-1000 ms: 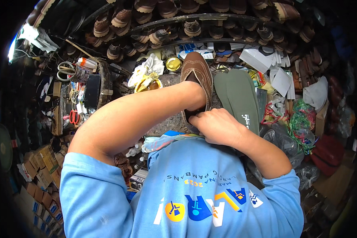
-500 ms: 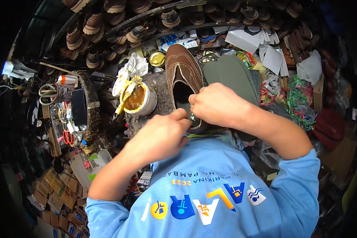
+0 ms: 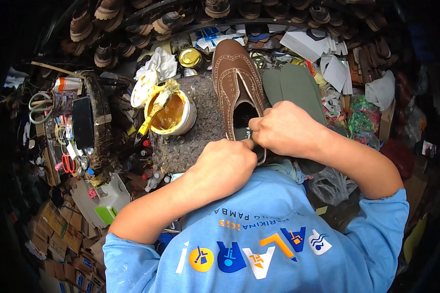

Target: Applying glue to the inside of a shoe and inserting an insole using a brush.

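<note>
A brown brogue shoe (image 3: pixel 228 78), with punched trim, points away from me, its heel end close to my shirt. My left hand (image 3: pixel 227 163) is closed at the left rear of the shoe's opening. Across from it, my right hand (image 3: pixel 291 128) is closed on the right edge, fingertips dipping into the opening. The fingers cover most of the heel. Between them shows a bit of dark lining with small white print. Right of the shoe lie dark green sole-shaped sheets (image 3: pixel 298 90), partly under my right forearm.
To the left, a white tub (image 3: pixel 187 117) of amber glue stands on a rough dark block (image 3: pixel 173 154), a yellow-handled brush (image 3: pixel 154 117) across its rim. Further left are a black phone (image 3: pixel 82 122) and red-handled scissors (image 3: pixel 68 163). Racks of shoes (image 3: pixel 168 22) run along the back.
The shoe now appears more to the right and tilts slightly differently as the view shifts. My left hand has moved right and turned, closer to my right hand at the heel.
</note>
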A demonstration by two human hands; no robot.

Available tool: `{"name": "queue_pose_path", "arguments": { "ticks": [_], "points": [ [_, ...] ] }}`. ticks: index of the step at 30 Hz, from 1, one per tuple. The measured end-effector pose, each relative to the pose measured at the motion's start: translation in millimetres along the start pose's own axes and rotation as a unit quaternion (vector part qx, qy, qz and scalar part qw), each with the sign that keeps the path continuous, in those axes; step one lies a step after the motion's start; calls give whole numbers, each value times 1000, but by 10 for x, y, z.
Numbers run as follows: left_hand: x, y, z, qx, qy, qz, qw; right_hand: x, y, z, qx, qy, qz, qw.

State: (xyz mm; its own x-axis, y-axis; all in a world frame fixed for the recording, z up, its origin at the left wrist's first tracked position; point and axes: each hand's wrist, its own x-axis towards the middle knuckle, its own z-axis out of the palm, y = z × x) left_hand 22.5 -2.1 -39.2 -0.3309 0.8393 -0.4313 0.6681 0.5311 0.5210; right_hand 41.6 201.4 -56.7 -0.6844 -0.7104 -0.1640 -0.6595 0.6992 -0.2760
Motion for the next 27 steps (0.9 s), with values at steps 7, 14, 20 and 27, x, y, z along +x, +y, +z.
{"name": "queue_pose_path", "arguments": {
  "ticks": [7, 14, 20, 27],
  "points": [
    [-100, -11, -55, -14, 58, 22, 998, -120, -82, -74, 29, 51, -18, 998],
    [32, -17, -180, 66, -9, 29, 997, -93, -332, -145, 78, -42, 36, 995],
    [115, -91, -183, 99, -27, 30, 994, -39, -283, -99, 86, -67, 66, 992],
    [86, -23, -159, 147, -14, 17, 989, -103, -338, 49, 100, 17, 63, 993]
  ]
}}
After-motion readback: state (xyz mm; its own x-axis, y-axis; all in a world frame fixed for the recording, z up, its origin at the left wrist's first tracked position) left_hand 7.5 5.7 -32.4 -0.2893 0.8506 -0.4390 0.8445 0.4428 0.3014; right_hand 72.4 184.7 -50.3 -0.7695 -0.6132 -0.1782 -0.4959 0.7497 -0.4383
